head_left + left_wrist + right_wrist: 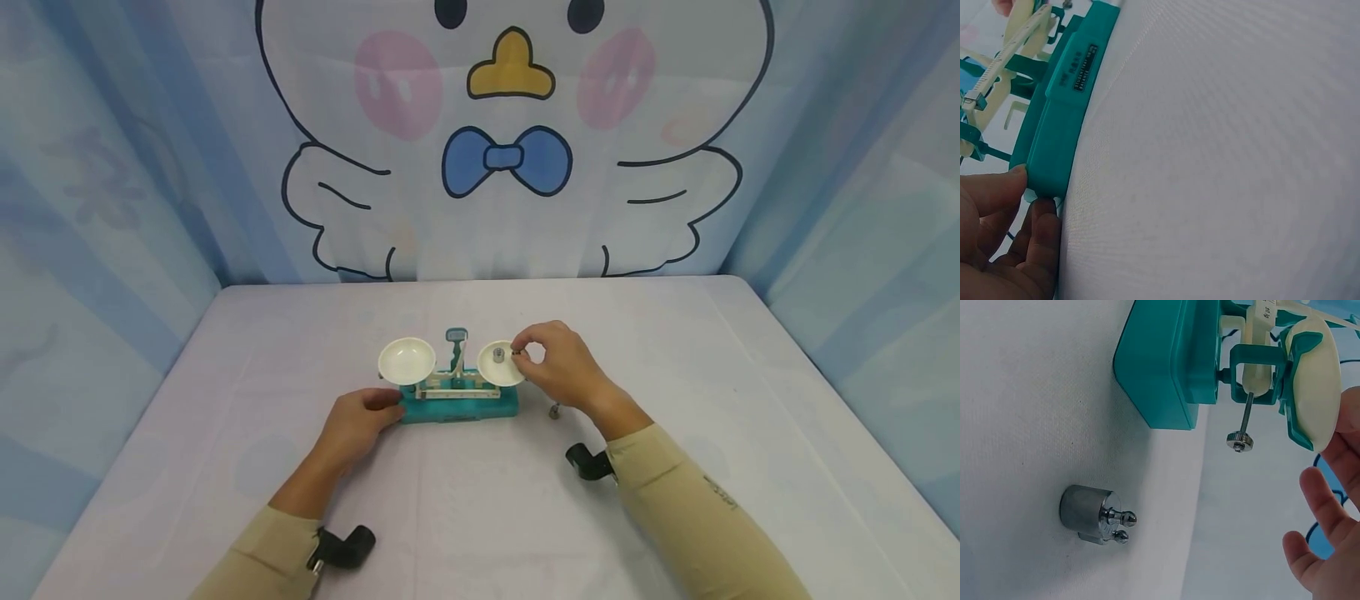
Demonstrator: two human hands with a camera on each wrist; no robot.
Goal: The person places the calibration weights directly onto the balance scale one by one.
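Note:
A teal balance scale [459,408] with two cream pans stands on the table. My left hand [360,427] holds the left end of its base; in the left wrist view the thumb and fingers [1041,244] pinch that end. Over the right pan [491,373], my right hand [562,362] pinches a small metal weight [516,352], mostly covered by the fingertips. Another metal weight [498,355] stands in this pan. The left pan [407,361] sits slightly higher in the head view. From the right wrist, the pan [1316,384] hides the pinching fingertips.
Two knobbed metal weights [1088,509], one larger than the other, stand close together on the table to the right of the scale. A white cloth [465,517] covers the table. Behind it hangs a curtain [510,233] with a cartoon bird.

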